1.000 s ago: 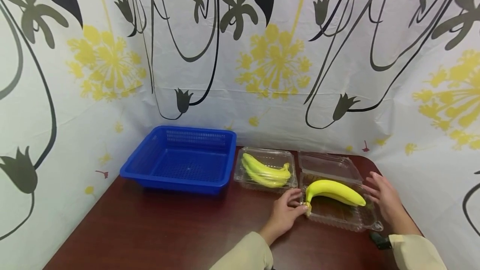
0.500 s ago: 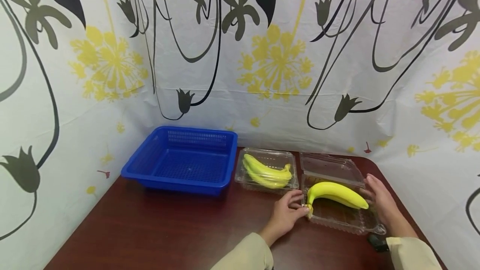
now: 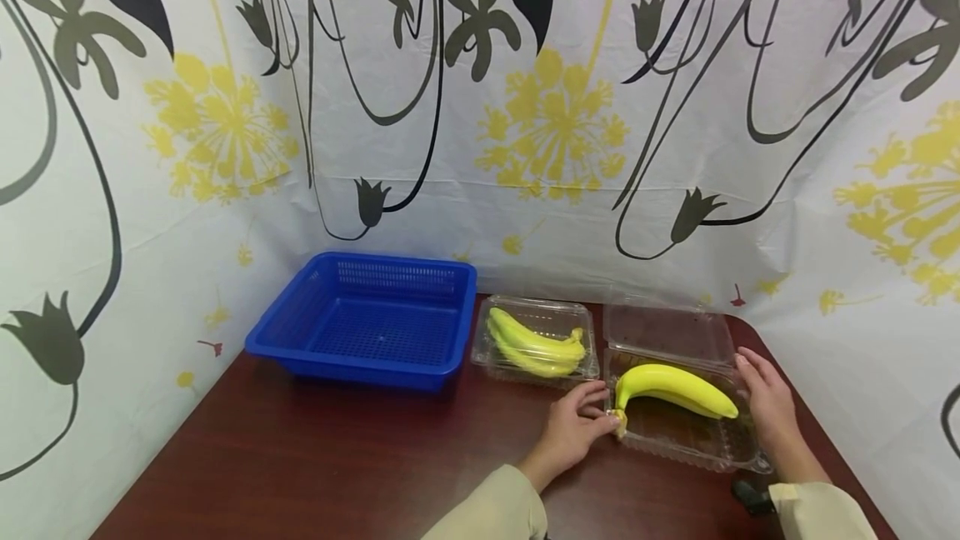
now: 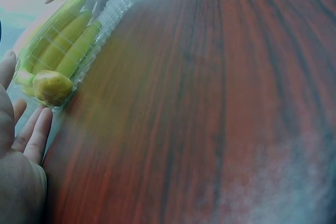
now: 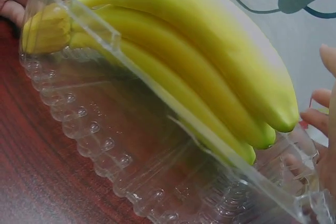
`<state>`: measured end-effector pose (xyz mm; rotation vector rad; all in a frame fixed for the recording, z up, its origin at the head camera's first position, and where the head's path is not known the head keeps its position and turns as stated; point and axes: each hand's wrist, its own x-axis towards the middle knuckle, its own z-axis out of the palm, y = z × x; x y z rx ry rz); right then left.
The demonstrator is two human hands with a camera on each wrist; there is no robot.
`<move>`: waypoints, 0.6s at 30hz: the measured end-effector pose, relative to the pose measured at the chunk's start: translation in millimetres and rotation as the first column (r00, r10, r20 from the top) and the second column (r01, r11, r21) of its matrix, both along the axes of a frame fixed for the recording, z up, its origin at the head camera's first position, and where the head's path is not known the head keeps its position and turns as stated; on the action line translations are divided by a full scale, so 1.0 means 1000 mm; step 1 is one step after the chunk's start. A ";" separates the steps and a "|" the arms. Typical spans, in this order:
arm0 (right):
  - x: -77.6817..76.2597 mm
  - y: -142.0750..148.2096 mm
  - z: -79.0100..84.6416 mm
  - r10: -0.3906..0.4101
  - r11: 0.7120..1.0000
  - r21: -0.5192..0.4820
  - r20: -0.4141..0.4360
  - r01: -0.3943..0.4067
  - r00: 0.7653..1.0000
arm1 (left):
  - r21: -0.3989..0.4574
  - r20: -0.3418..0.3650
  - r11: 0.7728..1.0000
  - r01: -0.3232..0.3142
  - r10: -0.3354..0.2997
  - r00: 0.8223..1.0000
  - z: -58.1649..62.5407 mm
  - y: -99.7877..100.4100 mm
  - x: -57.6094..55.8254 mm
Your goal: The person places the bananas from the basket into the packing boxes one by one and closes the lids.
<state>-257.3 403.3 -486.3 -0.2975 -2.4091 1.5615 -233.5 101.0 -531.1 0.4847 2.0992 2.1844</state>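
Note:
A bunch of yellow bananas (image 3: 678, 387), three fingers of fruit in the right wrist view, lies in a clear plastic clamshell box (image 3: 686, 448) with its lid (image 3: 667, 336) folded back. My left hand (image 3: 572, 430) is at the box's left end, fingertips right at the rim beside the banana stem (image 3: 620, 423). In the left wrist view, those fingers (image 4: 38, 135) extend fairly straight under the stem end. At the opposite end, my right hand (image 3: 772, 407) stands along the box's right wall, fingers extended near the banana tips (image 5: 286, 121).
Another clear box (image 3: 483, 361) holding bananas sits just left of this one, lid down. Further left is a blue plastic basket (image 3: 360, 369). Everything stands on a dark red wooden table (image 3: 360, 457), with a patterned curtain (image 3: 555, 240) behind.
My right hand has drawn its spread fingers together and come in against the box's right end. The folded-back lid has shifted slightly. My left hand has stayed in place.

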 end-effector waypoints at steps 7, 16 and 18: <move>0.001 -0.002 0.002 -0.072 0.997 -0.041 -0.118 0.068 0.990 | 0.004 -0.018 1.000 -0.017 0.017 1.000 -0.001 0.002 0.000; 0.002 -0.007 0.002 -0.175 0.984 -0.015 -0.169 0.175 0.970 | 0.015 -0.035 1.000 -0.013 0.014 0.999 -0.002 0.003 -0.002; 0.003 -0.007 0.002 -0.174 0.985 -0.018 -0.178 0.174 0.968 | 0.015 -0.032 1.000 -0.009 0.009 0.999 -0.002 0.003 -0.002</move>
